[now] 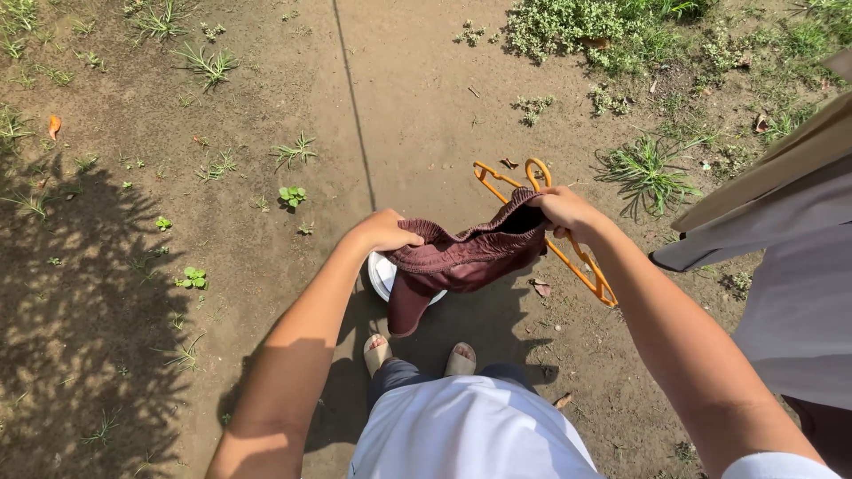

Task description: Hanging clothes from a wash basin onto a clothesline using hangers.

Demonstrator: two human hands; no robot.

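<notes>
Nearest the lens, at the bottom centre of the head view, is the person's white shirt (470, 430), with dark trousers and two sandalled feet (417, 355) just above it on bare dirt.

Both bare forearms rise from the bottom edge toward the middle of the frame. At centre, the left hand (383, 232) is closed in a fist on the left end of the elastic waistband of a maroon garment (461, 259), fingers curled tight over the gathered cloth. Right of centre, the right hand (561, 213) is clenched on the waistband's other end and clamps an orange hanger (568, 257) against it as well. The waistband is stretched between the two hands, and the rest of the cloth sags below them, one end hanging lowest at the left. The hanger's hook pokes up above the right hand, and one arm of it slants down to the lower right.

Behind the garment, just below the left hand, a white basin (382, 277) sits on the ground, mostly hidden.

At the right edge hangs pale grey fabric (790, 266). Weeds (603, 31) grow along the top, and leafy shadow covers the left.
</notes>
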